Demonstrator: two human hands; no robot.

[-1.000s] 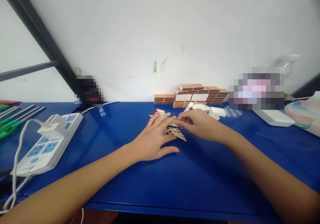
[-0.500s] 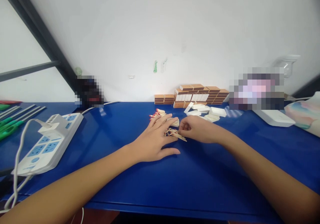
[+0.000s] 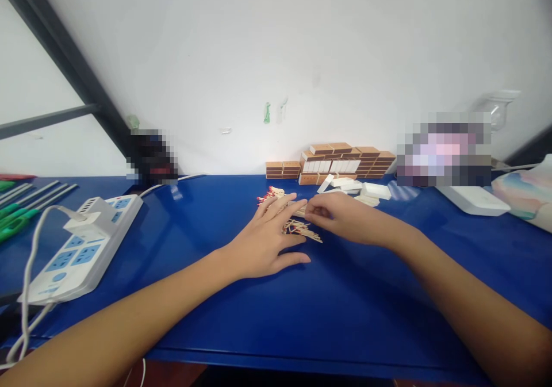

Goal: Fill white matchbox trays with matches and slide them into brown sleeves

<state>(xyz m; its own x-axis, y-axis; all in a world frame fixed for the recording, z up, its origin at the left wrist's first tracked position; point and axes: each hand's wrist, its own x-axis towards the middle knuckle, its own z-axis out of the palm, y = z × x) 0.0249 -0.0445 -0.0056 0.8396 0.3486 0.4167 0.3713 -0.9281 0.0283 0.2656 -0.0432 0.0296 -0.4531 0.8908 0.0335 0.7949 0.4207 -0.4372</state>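
Observation:
My left hand [image 3: 267,232] lies with its fingers spread over a pile of matches. Loose matchsticks [image 3: 302,230] show between its index finger and thumb, some poking out to the right. Beyond its fingertips is a bunch of red-tipped matches [image 3: 271,192]. My right hand [image 3: 334,217] is at the right side of the pile, thumb and fingers pinched together by the matchsticks; what they hold, if anything, is hidden. Several white matchbox trays [image 3: 375,191] lie just beyond my right hand.
Brown matchboxes [image 3: 362,163] are stacked against the wall on the blue table [image 3: 259,324]. A white power strip [image 3: 90,249] with cables stands at left, beside green-handled tools [image 3: 26,214]. At right are a white flat device [image 3: 474,201] and a pastel-coloured pack [image 3: 526,194].
My right hand has shifted slightly up and left, its fingertips now nearer the far part of the match pile. My left hand stays spread in place.

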